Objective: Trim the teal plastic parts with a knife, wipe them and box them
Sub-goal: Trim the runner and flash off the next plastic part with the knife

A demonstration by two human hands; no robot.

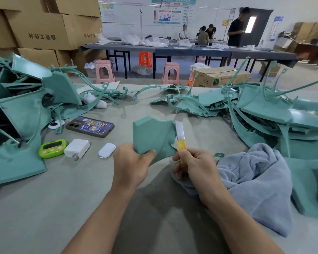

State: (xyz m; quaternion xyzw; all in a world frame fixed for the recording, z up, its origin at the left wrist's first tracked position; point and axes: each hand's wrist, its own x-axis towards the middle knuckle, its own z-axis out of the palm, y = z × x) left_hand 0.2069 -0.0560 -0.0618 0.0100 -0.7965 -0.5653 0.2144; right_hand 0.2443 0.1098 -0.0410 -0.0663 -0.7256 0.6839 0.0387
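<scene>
Over the grey table, head view: L hand grips the near-left edge of a teal part, fingers curled round it, part tilted up. R hand is wrapped round a yellow-handled knife, blade pointing far, just beside the part's right edge. Blue-grey towel lies just right of R hand. More teal parts in a left heap & right heap; phone, green timer near left

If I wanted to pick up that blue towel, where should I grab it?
Probably from above, pinching the raised folds in the middle of the blue towel: it lies crumpled in a heap, so they stand up, while its left edge is under the right hand holding the knife.
</scene>
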